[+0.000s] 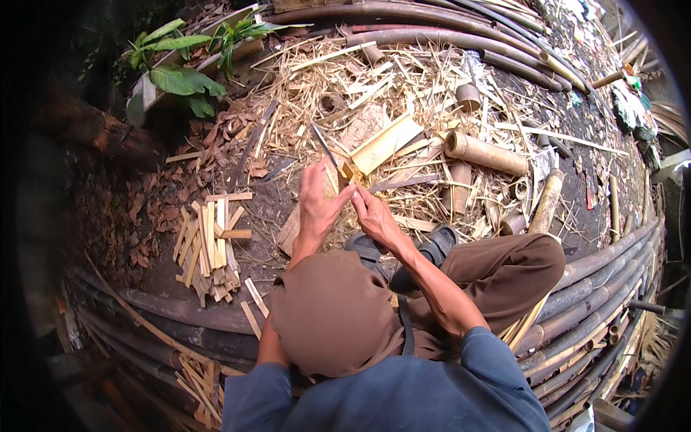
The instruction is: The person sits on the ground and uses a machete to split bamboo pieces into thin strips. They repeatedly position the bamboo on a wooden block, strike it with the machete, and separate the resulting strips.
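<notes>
dark bamboo poles (446, 36), too many to count, lie beyond one pale split slab (389, 146), which straw-like litter (403, 68) crowds all round. one stick pile (211, 234) sits to its lower left, one long tube (489, 153) to its right, two sandals (435, 248) below; one blade (325, 147) slants just left. left hand (314, 209) and right hand (378, 216) meet beneath the slab, fingers bunched at one small block (349, 171) near its lower end; each exact grip cannot be told.
</notes>
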The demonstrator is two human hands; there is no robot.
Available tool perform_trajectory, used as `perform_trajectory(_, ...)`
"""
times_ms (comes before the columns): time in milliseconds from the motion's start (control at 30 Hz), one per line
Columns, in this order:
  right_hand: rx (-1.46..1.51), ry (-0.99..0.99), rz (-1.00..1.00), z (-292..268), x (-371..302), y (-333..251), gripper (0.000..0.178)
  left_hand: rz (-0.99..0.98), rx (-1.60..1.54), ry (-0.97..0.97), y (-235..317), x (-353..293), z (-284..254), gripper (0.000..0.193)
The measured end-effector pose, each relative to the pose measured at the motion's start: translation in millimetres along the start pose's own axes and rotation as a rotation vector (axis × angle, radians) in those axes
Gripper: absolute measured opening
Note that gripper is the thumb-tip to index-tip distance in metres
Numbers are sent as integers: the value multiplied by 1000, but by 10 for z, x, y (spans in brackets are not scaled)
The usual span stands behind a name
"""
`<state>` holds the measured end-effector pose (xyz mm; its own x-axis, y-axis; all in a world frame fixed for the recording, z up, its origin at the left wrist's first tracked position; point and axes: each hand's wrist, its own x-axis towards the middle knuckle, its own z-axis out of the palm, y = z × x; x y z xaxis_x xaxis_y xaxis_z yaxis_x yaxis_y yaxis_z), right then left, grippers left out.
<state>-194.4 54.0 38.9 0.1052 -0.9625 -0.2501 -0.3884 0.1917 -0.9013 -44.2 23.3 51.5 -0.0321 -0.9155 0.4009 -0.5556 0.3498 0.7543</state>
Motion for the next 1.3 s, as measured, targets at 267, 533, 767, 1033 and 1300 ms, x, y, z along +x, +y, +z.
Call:
perform_trajectory(267, 101, -25, -38, -143, 45, 309, 58, 70, 109, -136, -169, 400, 398, 44)
perform_trajectory(533, -191, 105, 7, -303, 230, 433, 37, 57, 253, -229, -205, 669, 721, 37)
perform_trajectory(767, 9, -73, 160, -231, 184, 527, 33, 63, 19, -294, -160, 670, 685, 33)
perform_trajectory(1033, 57, -181, 212, -121, 131, 497, 37, -55, -40, -288, -179, 593, 634, 31)
perform_trajectory(1300, -126, -133, 105, -93, 141, 757, 34, -22, 24, -390, -128, 612, 621, 26)
